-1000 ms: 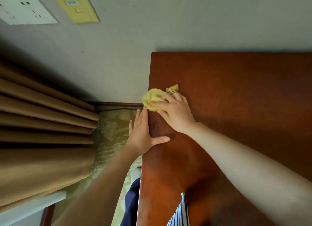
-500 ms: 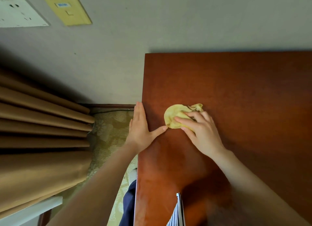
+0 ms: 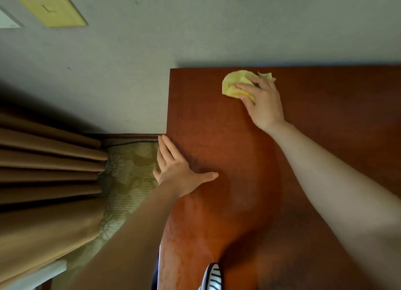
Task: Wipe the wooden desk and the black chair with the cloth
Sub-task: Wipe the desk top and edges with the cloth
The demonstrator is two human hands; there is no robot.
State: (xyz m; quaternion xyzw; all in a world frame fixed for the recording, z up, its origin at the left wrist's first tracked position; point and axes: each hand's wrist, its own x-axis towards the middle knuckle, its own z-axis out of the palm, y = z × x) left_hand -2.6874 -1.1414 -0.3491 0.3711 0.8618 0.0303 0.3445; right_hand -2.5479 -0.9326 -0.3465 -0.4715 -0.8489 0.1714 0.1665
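- We judge that we are partway through the desk: our right hand [image 3: 263, 103] has the cloth [image 3: 235, 83] down on the wooden desk [image 3: 217, 224], just short of the far edge that meets the wall [image 3: 195, 29].
- The cloth lies under and just beyond the right fingertips. The fingers curl over it and press it to the wood, with a loose tail poking out past the knuckles.
- Our left hand [image 3: 175, 170] holds nothing. It lies flat on the desk's left edge, nearer to us than the right hand and well apart from it, with its fingers together along the edge and its thumb spread onto the top.
- Faint pale streaks below the left hand may be damp wipe marks, but we cannot be sure. The stretch to the right of the right hand is probably left to do.
- The black chair is not in view, so we count it as not yet done.
- The cloth is thin, yellow, soft and bunched into a wad. The desk top is flat, reddish-brown, smooth and slightly glossy, with a square corner.
- Left of the left hand are a patterned carpet [image 3: 130, 170] and heavy pleated tan curtains [image 3: 43, 170].
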